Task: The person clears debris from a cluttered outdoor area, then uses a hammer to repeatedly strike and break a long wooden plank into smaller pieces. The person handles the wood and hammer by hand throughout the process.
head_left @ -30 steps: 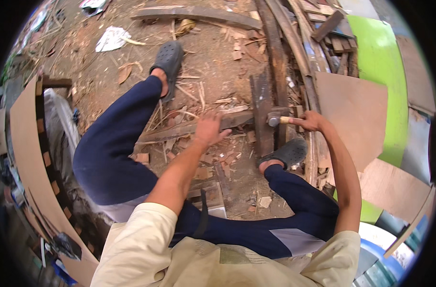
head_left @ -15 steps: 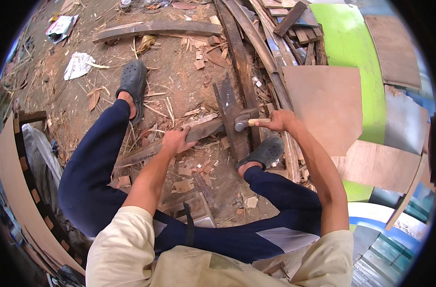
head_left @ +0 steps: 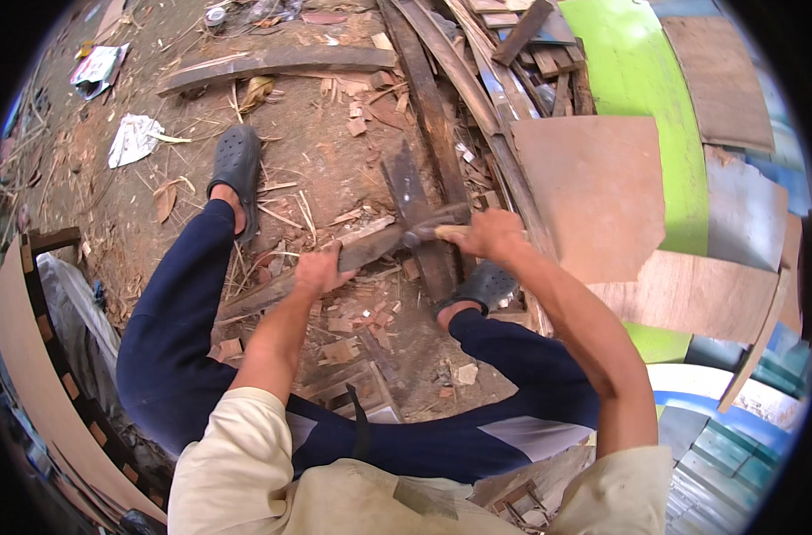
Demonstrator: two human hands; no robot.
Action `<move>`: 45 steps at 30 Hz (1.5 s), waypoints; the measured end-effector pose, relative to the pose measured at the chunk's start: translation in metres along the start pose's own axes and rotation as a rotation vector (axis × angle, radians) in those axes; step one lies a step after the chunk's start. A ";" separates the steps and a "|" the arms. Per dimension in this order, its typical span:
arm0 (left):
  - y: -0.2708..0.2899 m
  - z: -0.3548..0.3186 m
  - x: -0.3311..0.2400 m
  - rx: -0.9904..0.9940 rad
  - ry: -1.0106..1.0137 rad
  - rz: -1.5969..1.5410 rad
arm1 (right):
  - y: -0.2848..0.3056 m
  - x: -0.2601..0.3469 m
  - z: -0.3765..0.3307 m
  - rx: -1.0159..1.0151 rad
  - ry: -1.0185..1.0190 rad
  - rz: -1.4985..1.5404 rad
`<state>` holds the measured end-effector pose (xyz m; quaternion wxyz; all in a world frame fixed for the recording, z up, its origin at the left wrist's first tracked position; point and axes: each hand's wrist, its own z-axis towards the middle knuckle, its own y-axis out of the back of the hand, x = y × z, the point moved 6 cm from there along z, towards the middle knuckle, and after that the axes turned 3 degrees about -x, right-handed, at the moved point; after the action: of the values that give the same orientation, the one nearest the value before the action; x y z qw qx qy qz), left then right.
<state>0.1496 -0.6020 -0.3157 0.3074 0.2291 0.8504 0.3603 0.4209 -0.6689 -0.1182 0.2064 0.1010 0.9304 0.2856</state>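
My left hand [head_left: 319, 271] is closed over a long weathered wooden beam [head_left: 368, 249], which slants up to the right over the litter of chips. A hammer [head_left: 447, 233] with a pale wooden handle is in my right hand [head_left: 492, 236], fingers wrapped round the grip. Its metal head, slightly blurred, is at the beam's right part; whether it touches the wood I cannot tell. Beneath that part of the beam, a darker wooden plank [head_left: 410, 189] lies crosswise, its near end beside my right clog [head_left: 489, 287].
Long timbers [head_left: 442, 134] and scrap wood lie at the far right, next to a tan plywood sheet [head_left: 593, 192] and a lime-green panel [head_left: 624, 71]. Another beam [head_left: 281, 62] rests on the dirt at the back. A wooden frame [head_left: 344, 388] lies between my legs.
The hammer head has moved left and slightly down along the beam, and my right hand has shifted left with it. My left hand keeps its hold on the beam. The view has shifted slightly.
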 end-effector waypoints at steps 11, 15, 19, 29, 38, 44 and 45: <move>0.007 -0.009 -0.008 -0.163 -0.092 -0.061 | -0.006 -0.013 0.000 -0.206 0.029 0.060; 0.041 -0.013 -0.026 -0.600 -0.205 -0.282 | -0.003 -0.043 -0.001 0.041 0.146 0.333; 0.121 -0.003 -0.132 -0.817 -0.510 -0.410 | -0.023 -0.082 -0.004 0.185 0.214 0.855; 0.103 0.076 -0.212 -0.257 -0.367 -0.409 | -0.043 -0.077 0.037 -0.105 0.326 1.793; 0.108 0.090 -0.211 -0.215 -0.310 -0.523 | -0.033 -0.085 0.064 -0.355 0.788 2.744; 0.047 0.079 -0.188 -0.126 -0.264 -0.515 | -0.043 -0.059 0.069 -0.117 0.776 2.815; 0.032 0.074 -0.197 -0.155 -0.270 -0.447 | -0.051 -0.077 0.071 -0.208 0.753 2.859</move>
<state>0.3450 -0.6670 -0.2615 0.5066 0.0574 0.8010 0.3137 0.5179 -0.6997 -0.1760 -0.4846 0.8161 0.0180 0.3144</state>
